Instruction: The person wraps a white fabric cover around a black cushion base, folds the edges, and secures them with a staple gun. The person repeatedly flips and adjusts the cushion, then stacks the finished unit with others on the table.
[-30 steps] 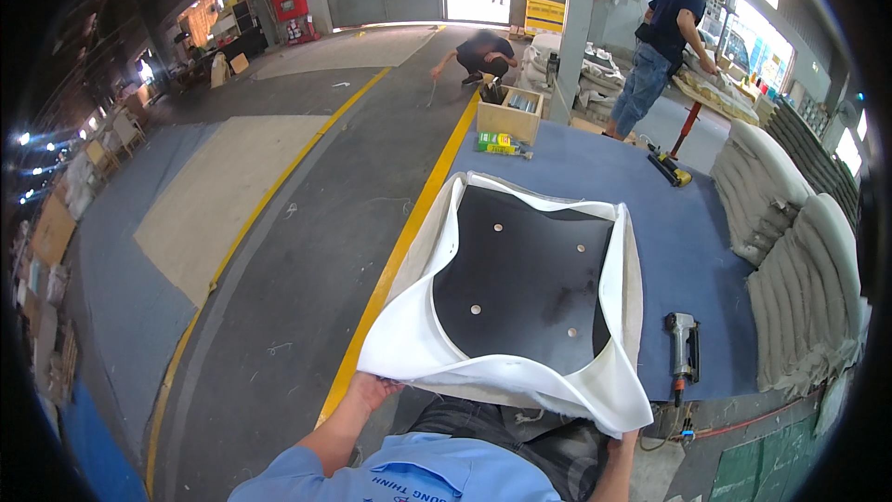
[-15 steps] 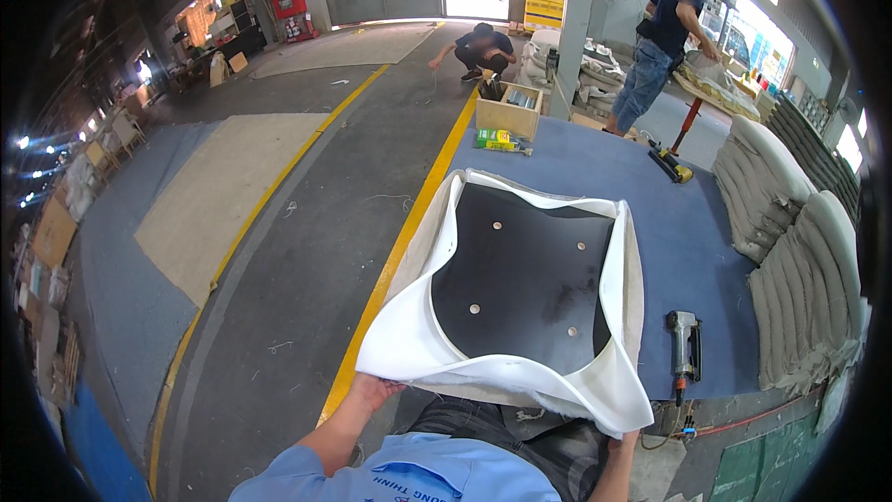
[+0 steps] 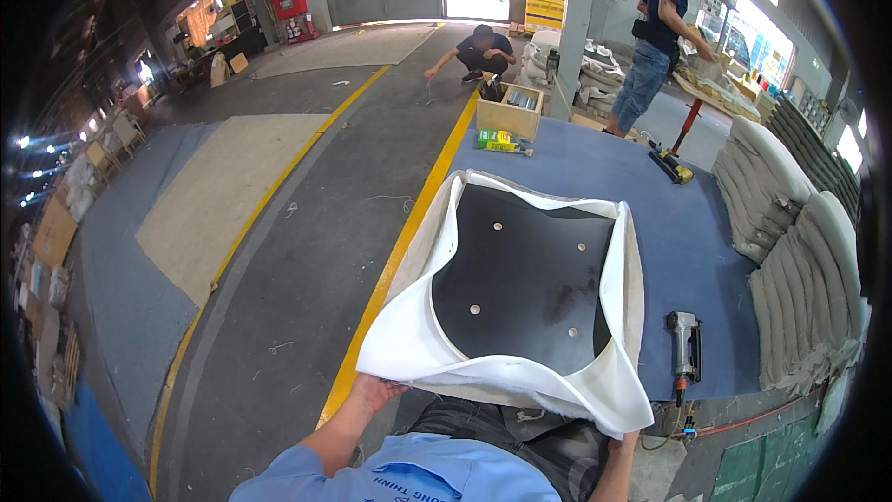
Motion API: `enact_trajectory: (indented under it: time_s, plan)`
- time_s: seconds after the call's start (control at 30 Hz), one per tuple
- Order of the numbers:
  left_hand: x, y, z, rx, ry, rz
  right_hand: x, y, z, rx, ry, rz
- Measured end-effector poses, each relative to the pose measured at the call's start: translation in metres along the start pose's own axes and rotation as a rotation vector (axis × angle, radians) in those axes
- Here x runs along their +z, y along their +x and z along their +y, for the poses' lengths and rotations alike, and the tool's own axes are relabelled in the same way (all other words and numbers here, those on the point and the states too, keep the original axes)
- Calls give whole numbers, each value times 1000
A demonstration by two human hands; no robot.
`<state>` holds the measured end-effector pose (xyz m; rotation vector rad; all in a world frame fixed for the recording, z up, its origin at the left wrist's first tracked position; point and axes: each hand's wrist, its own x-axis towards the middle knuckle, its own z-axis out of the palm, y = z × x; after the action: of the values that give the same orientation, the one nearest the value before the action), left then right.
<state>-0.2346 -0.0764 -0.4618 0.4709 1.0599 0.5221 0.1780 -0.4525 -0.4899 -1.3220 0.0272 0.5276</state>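
Observation:
In front of me is a seat cushion, bottom side up: a black board (image 3: 530,270) with several round holes, framed by curling white foam padding (image 3: 409,344). Grey-beige fabric (image 3: 635,288) shows around its outer side. My left hand (image 3: 376,392) grips the near left corner from below, its fingers partly hidden under the edge. The near right corner is held by my right hand (image 3: 624,443), mostly tucked beneath the foam. Right of the cushion, a silver and black staple gun (image 3: 685,353) lies on the blue-grey tabletop (image 3: 669,214).
At the table's far end stand a wooden box (image 3: 509,114) and a green-yellow packet (image 3: 502,141). A yellow-black tool (image 3: 671,165) lies at the far right. Stacked padded covers (image 3: 804,288) line the right edge. One person (image 3: 482,56) crouches ahead; another (image 3: 655,37) stands at a bench.
My hands and the cushion have stayed in place. The standing person has shifted slightly left and leans less; the crouching person's outstretched hand has lowered a little.

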Motion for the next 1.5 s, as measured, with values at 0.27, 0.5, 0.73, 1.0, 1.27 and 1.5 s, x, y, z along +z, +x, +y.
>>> enact_trajectory:
  time_s: [0.27,0.5,0.73,1.0,1.27,1.5]
  plan:
    - [-2,2,-2,-10,15,11,3,-2,-1,6,11,7]
    - [-1,2,-3,-15,-12,18,6,-1,-3,8,1,-1]
    - [-1,1,0,-3,-19,8,5,-1,-3,20,13,-3]
    - [-1,-1,5,3,-43,53,2,-7,-10,21,24,4]
    - [-8,-22,30,91,263,76,10,-19,-27,-34,-174,65]
    - [-11,-19,23,88,176,91,7,-15,-22,56,-69,96]
